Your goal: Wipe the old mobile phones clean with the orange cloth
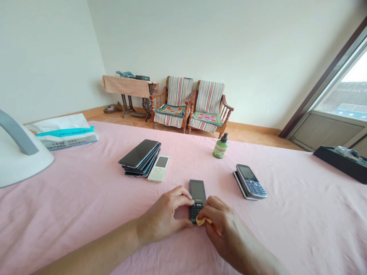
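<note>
A dark keypad mobile phone (197,191) lies face up on the pink cloth, screen end pointing away from me. My left hand (169,212) steadies it from the left, fingertips on its side edge and thumb by its lower corner. My right hand (222,223) is closed on a small yellow cloth (203,220), pressed at the lower right of the keypad. Part of the keys is hidden by the fingers. To the left, a white keypad phone (159,168) leans against a stack of dark smartphones (140,152).
Right of my hands, a dark blue keypad phone (251,180) rests on another phone. A green spray bottle (220,146) stands behind. At the left are a tissue pack (69,133) and a white appliance (20,160); a black tray (341,164) sits far right.
</note>
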Motion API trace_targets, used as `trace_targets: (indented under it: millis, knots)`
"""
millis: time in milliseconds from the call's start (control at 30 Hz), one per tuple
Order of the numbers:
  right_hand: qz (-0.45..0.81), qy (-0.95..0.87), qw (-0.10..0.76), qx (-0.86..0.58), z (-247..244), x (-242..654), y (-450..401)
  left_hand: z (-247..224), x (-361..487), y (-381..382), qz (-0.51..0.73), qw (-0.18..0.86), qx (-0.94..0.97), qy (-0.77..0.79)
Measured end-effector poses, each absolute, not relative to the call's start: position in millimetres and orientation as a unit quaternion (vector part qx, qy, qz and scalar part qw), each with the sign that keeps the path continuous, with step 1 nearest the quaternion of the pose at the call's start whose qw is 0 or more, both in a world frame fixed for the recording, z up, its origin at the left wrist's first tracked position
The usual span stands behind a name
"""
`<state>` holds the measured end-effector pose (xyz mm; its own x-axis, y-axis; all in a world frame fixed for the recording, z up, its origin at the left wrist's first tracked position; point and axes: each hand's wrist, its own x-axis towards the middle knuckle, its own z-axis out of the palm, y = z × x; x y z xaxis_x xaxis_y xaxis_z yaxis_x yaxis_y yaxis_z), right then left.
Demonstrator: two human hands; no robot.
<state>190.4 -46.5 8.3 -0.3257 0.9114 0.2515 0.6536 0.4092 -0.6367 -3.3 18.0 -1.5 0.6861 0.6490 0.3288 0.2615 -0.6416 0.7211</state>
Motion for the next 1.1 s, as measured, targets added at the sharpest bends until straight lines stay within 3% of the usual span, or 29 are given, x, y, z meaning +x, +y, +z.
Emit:
trace_targets:
  millis: [533, 767, 1100]
  knots:
    - [0.191, -0.749, 0.313, -0.551, 4, 204, -40, 1, -3, 18, 0.283, 0.325, 0.859, 0.277]
    - [0.238, -0.776, 0.316, -0.492, 5, 199, -43, 2, -2, 15, 0.285, 0.329, 0.859, 0.271]
    - [0.180, -0.801, 0.309, -0.479, 4, 184, -42, 2, 1, 16, 0.295, 0.325, 0.856, 0.272]
